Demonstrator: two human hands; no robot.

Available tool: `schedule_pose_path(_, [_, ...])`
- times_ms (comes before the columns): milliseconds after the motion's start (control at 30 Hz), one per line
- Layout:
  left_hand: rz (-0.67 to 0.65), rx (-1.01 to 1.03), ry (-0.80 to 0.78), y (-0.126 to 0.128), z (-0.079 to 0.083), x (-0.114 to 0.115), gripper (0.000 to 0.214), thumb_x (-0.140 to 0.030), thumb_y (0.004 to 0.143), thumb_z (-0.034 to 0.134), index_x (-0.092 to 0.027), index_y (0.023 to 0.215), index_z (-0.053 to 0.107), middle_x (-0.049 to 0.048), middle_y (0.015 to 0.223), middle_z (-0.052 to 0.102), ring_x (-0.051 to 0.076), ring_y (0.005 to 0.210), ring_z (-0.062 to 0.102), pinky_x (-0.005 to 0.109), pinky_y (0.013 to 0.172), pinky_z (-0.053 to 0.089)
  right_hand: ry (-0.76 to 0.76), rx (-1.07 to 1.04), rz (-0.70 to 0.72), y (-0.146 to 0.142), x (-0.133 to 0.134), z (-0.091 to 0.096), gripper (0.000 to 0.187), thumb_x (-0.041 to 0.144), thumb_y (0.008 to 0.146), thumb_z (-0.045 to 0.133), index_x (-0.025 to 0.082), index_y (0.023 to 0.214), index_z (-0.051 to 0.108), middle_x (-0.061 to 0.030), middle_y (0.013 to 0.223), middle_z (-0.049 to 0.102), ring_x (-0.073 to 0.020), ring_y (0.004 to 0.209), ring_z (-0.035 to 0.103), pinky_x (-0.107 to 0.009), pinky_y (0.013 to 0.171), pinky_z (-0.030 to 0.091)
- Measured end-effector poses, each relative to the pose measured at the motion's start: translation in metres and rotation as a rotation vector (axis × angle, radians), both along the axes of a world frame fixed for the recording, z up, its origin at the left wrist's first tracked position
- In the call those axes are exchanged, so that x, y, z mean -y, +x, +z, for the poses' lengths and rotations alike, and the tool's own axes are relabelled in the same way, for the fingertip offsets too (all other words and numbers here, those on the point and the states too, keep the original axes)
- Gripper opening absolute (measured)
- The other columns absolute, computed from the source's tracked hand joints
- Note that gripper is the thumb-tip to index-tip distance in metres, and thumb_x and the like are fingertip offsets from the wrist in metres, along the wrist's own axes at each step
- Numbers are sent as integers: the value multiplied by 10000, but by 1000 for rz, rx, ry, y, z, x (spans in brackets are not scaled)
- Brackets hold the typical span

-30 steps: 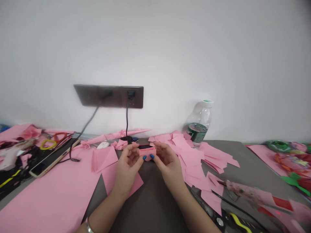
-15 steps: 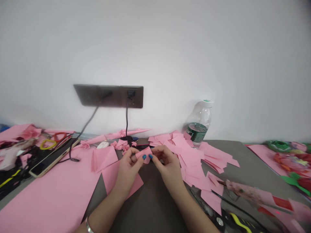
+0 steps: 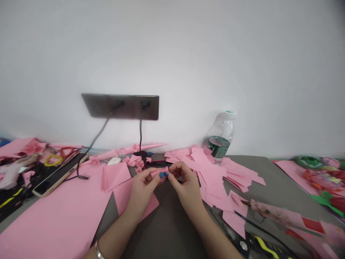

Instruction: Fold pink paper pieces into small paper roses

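Observation:
A small folded piece of pink paper [image 3: 159, 172] is pinched between both hands, above the middle of the grey table. My left hand [image 3: 143, 187] is closed on its left part, thumb in front and fingers behind. My right hand [image 3: 183, 183] pinches the right side, its thumb tip touching the left thumb. Most of the paper is hidden behind the thumbs and fingers. Under my left forearm lies a square pink sheet [image 3: 124, 198]. Many cut pink paper pieces [image 3: 212, 176] are heaped to the right of my right hand.
A bottle [image 3: 221, 136] stands against the wall. Dark cords run from a wall socket [image 3: 121, 106]. On the left are a phone [image 3: 60, 174], scissors [image 3: 54, 160] and a large pink sheet [image 3: 59, 219]. Pliers [image 3: 245, 244] and a pink-wrapped tool [image 3: 285, 214] lie on the right.
The piece of pink paper shows less between the fingers now, its upper part folded down or tilted. Both thumbs have moved slightly and now touch. Everything else stays put.

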State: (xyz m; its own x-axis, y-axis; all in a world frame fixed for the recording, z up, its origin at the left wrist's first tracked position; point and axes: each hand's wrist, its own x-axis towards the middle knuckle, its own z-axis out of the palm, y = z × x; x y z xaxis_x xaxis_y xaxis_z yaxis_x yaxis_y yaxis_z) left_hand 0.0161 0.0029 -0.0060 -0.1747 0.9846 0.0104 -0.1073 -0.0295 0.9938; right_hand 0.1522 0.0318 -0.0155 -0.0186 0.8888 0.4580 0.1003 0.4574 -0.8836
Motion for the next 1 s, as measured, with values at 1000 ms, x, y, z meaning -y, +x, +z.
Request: schedule_pose_path(1000, [1,-72,33,-1,-1,-1,336,-414,768,701,-167,986,767,41,781,741,175,716,637,264,675,532,223,206,35,3,4,7,161,74,866,541,205,826,624,-33,820,618,-169,780,606,-275,679,481])
